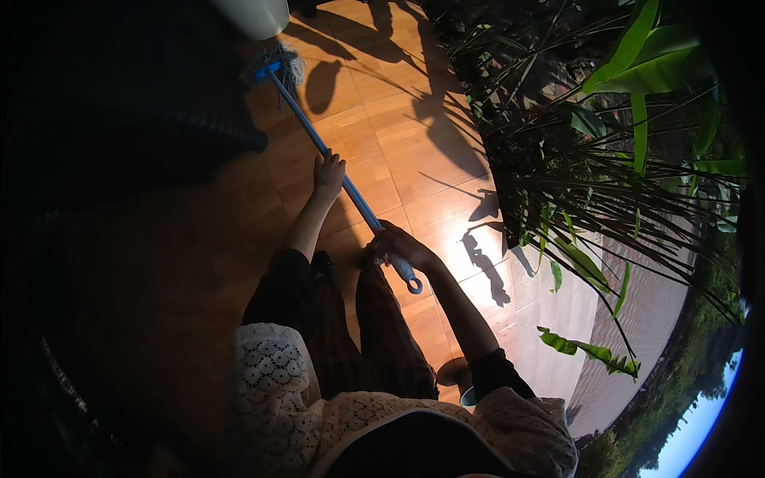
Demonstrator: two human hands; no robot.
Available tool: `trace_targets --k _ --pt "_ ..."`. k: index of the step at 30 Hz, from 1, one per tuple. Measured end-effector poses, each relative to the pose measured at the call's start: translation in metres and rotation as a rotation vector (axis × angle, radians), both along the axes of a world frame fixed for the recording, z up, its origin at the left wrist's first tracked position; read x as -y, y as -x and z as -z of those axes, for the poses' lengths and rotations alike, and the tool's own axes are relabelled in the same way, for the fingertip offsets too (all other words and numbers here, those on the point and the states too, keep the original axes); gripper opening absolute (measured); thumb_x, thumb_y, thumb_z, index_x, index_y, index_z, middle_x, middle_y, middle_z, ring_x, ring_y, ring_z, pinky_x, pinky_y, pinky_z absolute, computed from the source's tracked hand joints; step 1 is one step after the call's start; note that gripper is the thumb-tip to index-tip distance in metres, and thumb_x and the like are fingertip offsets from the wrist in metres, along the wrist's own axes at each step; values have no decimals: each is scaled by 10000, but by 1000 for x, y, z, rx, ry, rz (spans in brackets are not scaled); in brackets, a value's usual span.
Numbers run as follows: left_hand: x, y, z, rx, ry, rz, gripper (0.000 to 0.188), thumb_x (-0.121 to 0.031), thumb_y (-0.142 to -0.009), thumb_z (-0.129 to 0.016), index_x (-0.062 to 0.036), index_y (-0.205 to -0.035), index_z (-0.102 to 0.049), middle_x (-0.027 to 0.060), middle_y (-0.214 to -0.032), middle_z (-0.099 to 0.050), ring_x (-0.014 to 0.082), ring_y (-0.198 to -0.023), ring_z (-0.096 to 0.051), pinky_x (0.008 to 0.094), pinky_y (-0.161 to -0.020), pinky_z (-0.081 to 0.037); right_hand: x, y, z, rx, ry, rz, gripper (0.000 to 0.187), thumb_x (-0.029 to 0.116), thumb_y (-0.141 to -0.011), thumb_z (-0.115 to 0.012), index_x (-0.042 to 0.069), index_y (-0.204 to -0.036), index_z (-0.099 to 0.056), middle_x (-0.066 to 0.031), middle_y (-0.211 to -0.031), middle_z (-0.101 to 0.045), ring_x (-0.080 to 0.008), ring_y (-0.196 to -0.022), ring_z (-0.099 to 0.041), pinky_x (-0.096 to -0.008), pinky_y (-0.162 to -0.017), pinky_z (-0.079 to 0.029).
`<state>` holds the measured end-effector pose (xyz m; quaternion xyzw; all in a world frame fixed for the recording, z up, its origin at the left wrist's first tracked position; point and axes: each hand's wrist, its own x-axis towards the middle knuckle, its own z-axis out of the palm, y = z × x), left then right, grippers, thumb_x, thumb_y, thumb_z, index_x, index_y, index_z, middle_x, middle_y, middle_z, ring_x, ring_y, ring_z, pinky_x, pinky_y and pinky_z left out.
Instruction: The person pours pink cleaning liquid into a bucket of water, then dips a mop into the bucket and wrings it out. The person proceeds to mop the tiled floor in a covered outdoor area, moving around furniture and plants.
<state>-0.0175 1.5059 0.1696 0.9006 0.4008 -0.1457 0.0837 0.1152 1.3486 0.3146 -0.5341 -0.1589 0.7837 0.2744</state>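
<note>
A string mop with a blue handle slants across the floor, from its ring end near my body to its head at the far left. Grey strands hang from the blue clamp and rest on the tiles. My left hand is wrapped round the middle of the handle. Lower down, close to the ring end, my right hand grips the same handle. Shadow hides part of the right fingers.
Orange floor tiles spread ahead, partly sunlit. Leafy plants border the right side. A white rounded container stands beyond the mop head. Dark furniture lies in shadow at left. A small cup-like vessel sits near my right elbow.
</note>
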Motion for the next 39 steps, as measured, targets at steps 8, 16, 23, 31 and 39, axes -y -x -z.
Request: trace_targets --k 8,16,23,31,39 --pt "80 -10 9 205 161 -15 376 -123 -634 -637 -63 -976 -493 147 -1127 -398 296 -1230 -201 524 -976 -146 129 -4 5 -411 377 411 361 343 -881 -374 91 -1135 -418 21 -625 -404 -31 -396 -314 -136 -328 -254" --pt "383 -110 -135 541 905 469 348 -292 -615 -636 -79 -870 -534 93 -904 -497 259 -983 -432 537 -984 -105 447 -93 -209 -306 1122 600 355 375 -883 -332 95 -1087 -410 -16 -560 -355 -77 -355 -315 -189 -279 -233" --pt "364 -122 -124 594 922 520 169 -264 -654 -589 -110 -699 -538 54 -712 -529 205 -845 -492 456 -945 -224 429 -104 -205 -426 1044 632 357 395 -873 -344 87 -1036 -423 -13 -563 -365 -71 -331 -294 -188 -274 -232" --pt "91 -95 -25 468 323 111 263 15 -615 -585 -98 -838 -502 92 -1066 -411 263 -1177 -291 466 -963 -202 162 -61 -8 -774 515 811 309 340 -885 -352 84 -1035 -439 21 -586 -370 -28 -340 -272 -128 -278 -229" --pt "-7 -99 17 63 -101 89 204 -122 -768 -467 -92 -966 -506 67 -1226 -388 230 -1212 -267 509 -969 -166 37 -44 56 -688 204 740 316 267 -893 -369 65 -1134 -390 33 -585 -354 -11 -363 -256 -120 -297 -216"
